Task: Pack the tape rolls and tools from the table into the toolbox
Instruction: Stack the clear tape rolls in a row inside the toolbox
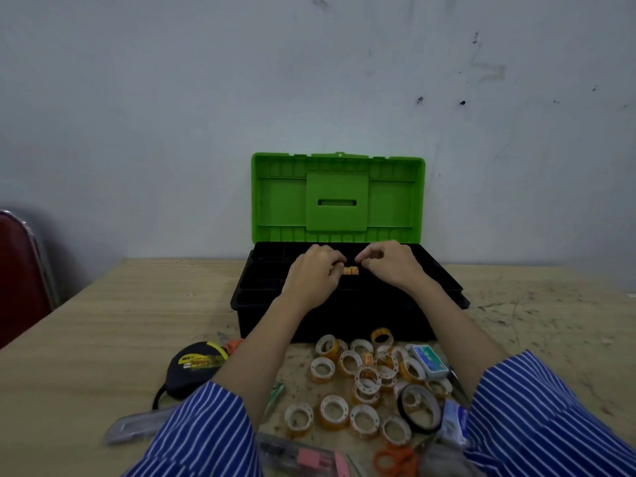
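The toolbox (344,318) stands open at the back of the table, black base toward me, green lid (337,197) upright against the wall. Both my hands are over its top tray. My left hand (315,273) curls round the left end of a short row of small yellow tape rolls (351,270). My right hand (389,265), fingers curled, pinches at the row's right end. Several more small tape rolls (364,376) lie loose on the table in front of the box, between my forearms.
A black and yellow tape measure (196,364) lies left of my left arm, a grey utility knife (137,425) nearer me. A black tape roll (418,413), a staple box (430,361) and orange scissors (395,461) lie at right. A red chair (20,277) stands left.
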